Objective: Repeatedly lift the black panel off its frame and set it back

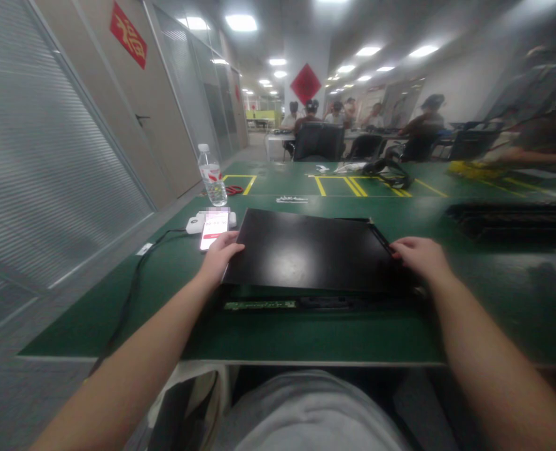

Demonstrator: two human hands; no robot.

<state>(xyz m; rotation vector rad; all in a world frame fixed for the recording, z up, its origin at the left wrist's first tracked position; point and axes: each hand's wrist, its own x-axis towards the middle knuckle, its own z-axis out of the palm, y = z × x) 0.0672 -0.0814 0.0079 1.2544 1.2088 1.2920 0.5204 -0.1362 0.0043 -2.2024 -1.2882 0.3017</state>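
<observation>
A flat, glossy black display panel (pixel 306 250) is in front of me, its left side raised and tilted over a black frame (pixel 381 235) that shows along its far right edge. My left hand (pixel 219 254) grips the panel's left edge, thumb on top. At the right edge my right hand (pixel 421 254) is closed with its fingers pinched; whether they also touch the frame I cannot tell. Below the panel's near edge lies a narrow green circuit board (pixel 259 305), with dark parts to its right.
A lit phone (pixel 214 228) leans on a white power strip (pixel 195 224) with a black cable (pixel 139 269). Behind stand a water bottle (pixel 212 178) and red-handled scissors (pixel 233 190). Black frames (pixel 513 219) lie at right on the green table (pixel 127 319). People sit farther back.
</observation>
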